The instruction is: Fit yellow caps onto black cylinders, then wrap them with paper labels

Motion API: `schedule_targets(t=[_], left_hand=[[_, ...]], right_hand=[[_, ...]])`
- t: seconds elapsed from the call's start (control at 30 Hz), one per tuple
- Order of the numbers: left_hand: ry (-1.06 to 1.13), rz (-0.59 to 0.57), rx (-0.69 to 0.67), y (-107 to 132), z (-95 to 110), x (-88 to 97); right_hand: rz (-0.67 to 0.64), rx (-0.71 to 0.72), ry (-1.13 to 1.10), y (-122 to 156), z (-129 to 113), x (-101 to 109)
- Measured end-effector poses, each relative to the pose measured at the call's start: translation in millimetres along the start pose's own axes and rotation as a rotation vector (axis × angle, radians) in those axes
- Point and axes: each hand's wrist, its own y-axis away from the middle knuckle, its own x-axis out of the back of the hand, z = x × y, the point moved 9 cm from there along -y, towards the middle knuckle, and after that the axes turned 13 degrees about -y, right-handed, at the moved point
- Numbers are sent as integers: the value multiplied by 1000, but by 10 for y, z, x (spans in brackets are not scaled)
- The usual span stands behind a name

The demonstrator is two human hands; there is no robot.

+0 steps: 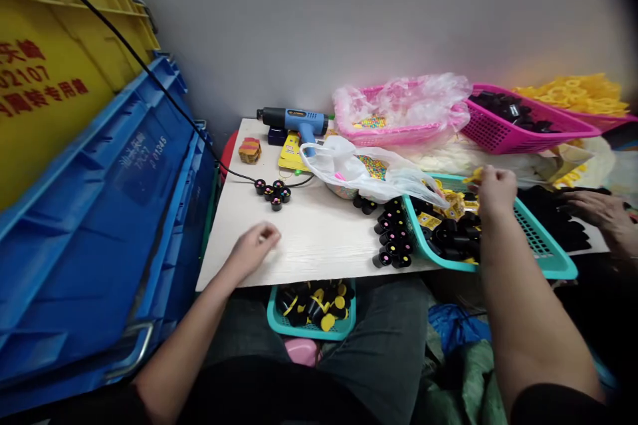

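While the left hand [253, 250] lies half-curled and empty on the woodgrain board [319, 232], the right hand [497, 191] hangs over black plastic caps [451, 239] in a teal mesh basket [541, 239], grip unclear.

The head-worn camera looked forward and down from above the person, tilted toward the white table [319, 239] just beyond the fingers of the left hand [254, 246] and right hand [496, 189]. It sat close to those fingers, with the grey wall [299, 26] farther off past the fingertips and a blue crate [100, 212] filling the view left of the left fingers.
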Motion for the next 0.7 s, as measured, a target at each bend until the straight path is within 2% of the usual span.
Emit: schedule_targets(t=[0.07, 0.1, 0.13, 0.23, 0.37, 0.43, 0.53, 0.63, 0.7], left_hand=[[-54, 216, 123, -303, -107, 132], [-74, 276, 157, -423, -132, 135], [-91, 316, 179, -519, -143, 118], [-127, 375, 195, -669, -127, 36], [-129, 409, 176, -660, -113, 9], [-106, 411, 153, -595, -110, 21], [-17, 365, 53, -359, -23, -7], [305, 197, -220, 72, 263, -154], [472, 55, -340, 402, 432, -273]], right_hand=[[165, -24, -339, 224, -191, 185], [203, -36, -468, 378, -287, 216], [176, -14, -537, 543, -422, 189], [-17, -23, -595, 1108, -690, -83], [-298, -181, -649, 1833, -666, -656], [-412, -249, -750, 2134, -651, -929], [-471, -345, -903, 2493, -710, -1207], [-543, -470, -1050, 2819, -894, -1435], [-617, -534, -1139, 3005, -1061, -1567]])
